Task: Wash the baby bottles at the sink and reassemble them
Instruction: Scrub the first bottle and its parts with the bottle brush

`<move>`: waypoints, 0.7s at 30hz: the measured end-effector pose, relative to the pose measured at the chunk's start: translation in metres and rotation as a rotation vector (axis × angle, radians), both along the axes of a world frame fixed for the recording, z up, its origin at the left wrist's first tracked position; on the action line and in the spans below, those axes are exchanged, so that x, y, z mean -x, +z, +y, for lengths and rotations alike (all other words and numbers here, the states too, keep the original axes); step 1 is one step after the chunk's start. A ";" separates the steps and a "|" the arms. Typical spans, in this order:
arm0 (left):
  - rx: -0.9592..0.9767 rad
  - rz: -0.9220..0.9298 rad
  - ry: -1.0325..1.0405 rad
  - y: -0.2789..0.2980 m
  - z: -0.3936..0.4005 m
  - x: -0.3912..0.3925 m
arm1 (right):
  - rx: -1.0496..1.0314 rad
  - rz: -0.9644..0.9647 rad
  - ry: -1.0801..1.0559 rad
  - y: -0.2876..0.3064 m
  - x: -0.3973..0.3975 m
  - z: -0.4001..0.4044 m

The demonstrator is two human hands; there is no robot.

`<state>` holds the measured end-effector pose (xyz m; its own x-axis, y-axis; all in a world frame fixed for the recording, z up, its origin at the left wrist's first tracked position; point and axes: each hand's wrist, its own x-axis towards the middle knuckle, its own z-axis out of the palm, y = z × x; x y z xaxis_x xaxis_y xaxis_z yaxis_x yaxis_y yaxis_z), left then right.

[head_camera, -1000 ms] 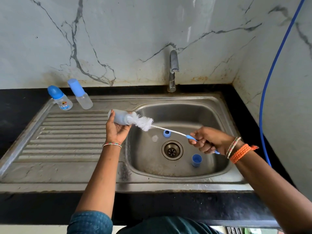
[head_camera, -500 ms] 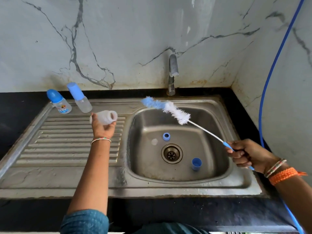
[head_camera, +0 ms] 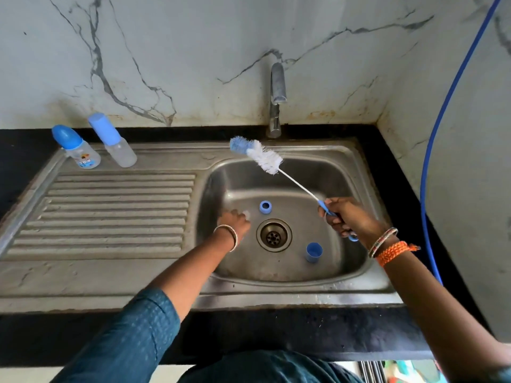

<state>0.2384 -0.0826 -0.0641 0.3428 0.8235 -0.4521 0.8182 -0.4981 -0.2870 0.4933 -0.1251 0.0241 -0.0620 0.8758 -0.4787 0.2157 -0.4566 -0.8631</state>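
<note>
The left hand (head_camera: 235,221) is down on the floor of the sink basin (head_camera: 345,172), just left of the drain (head_camera: 274,235), its fingers curled round a small pale piece, probably the bottle's clear teat (head_camera: 247,214), of which only a sliver shows past the knuckles. The right hand (head_camera: 347,217) grips the blue handle of the bottle brush (head_camera: 265,158), whose bristle head is lifted over the far rim of the basin, below the tap (head_camera: 277,89). A blue screw ring (head_camera: 265,207) lies just beyond the left hand and a blue cap (head_camera: 314,252) stands right of the drain. Two capped baby bottles (head_camera: 76,147) stand on the draining board (head_camera: 116,214) by the wall. The step seems to be picking up the teat for scrubbing: a soft, wet teat slips easily, so pinch it at its thick base flange, lift it clear of the drain, and bring the brush tip to it gently rather than forcing the bristles in
</note>
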 end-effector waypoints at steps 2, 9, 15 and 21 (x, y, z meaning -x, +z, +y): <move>0.035 0.132 -0.081 -0.019 -0.002 -0.010 | -0.027 -0.029 0.015 -0.004 0.002 0.002; 0.122 0.312 -0.174 -0.063 -0.001 -0.023 | -0.111 -0.056 0.102 -0.013 0.002 0.008; 0.166 0.399 -0.155 -0.062 0.001 -0.029 | -0.178 -0.098 0.095 -0.013 0.001 0.011; 0.149 -0.316 0.053 -0.049 0.030 -0.015 | -0.321 -0.488 0.067 -0.016 -0.006 0.018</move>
<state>0.2538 -0.0528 -0.1132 0.4434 0.7770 -0.4470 0.8810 -0.4696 0.0575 0.4995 -0.1073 0.0080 0.0383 0.9835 -0.1769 0.6425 -0.1599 -0.7494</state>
